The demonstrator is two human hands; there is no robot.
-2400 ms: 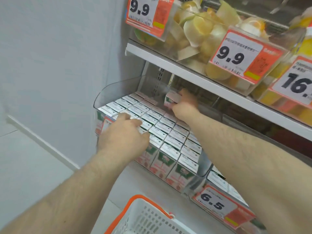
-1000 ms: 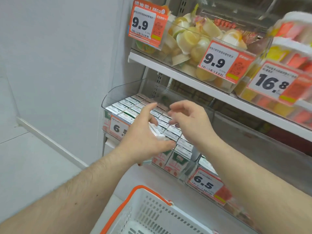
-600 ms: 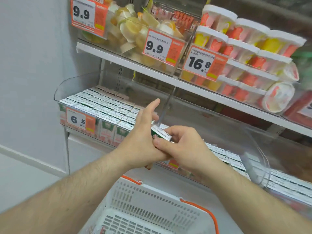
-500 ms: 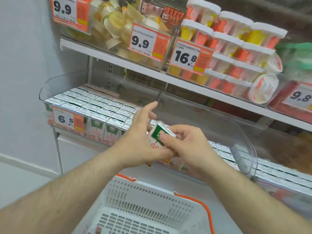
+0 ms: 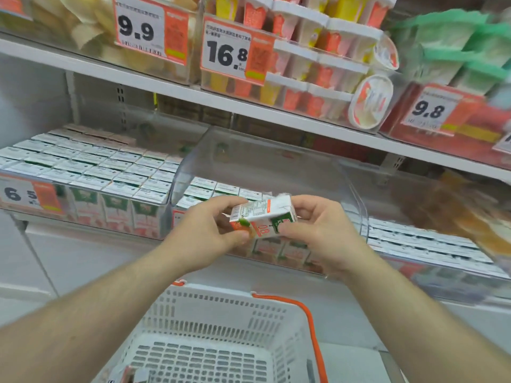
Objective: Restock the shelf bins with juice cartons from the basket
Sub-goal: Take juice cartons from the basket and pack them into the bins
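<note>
Juice carton (image 5: 262, 218) up in the air, lying on its side, held at both ends. Left hand (image 5: 213, 230) on the left end, fingers and thumb curled round it. Right hand (image 5: 318, 230) on the right end, fingers curled over the top and thumb pressed on the front. Just in front of the middle bin (image 5: 276, 158), a see-through box on the lower shelf, with only 2 or so rows of cartons at its front and a bare back part. Left bin (image 5: 166, 205) beside it, packed full with rows of the same little cartons (image 5: 91, 161), white tops up. Price tag (image 5: 25, 193) with 6 and 5 stuck on the front of that full bin. More flat white cartons in the right bin (image 5: 431, 272), all blurry. Below the hands, white basket (image 5: 221, 308) with holes in its walls and an orange handle (image 5: 307, 319). Something small in the near left corner of the basket, too cut off to tell. Upper shelf (image 5: 249, 109) above the bins, with price tags 9.9 (image 5: 150, 29), 16.8 (image 5: 232, 52) and 9.8 (image 5: 431, 111). Stacked tubs (image 5: 318, 64) with white lids behind the 16.8 tag, red and yellow inside. Green and white packs (image 5: 456, 42) at the far right, blurry.
</note>
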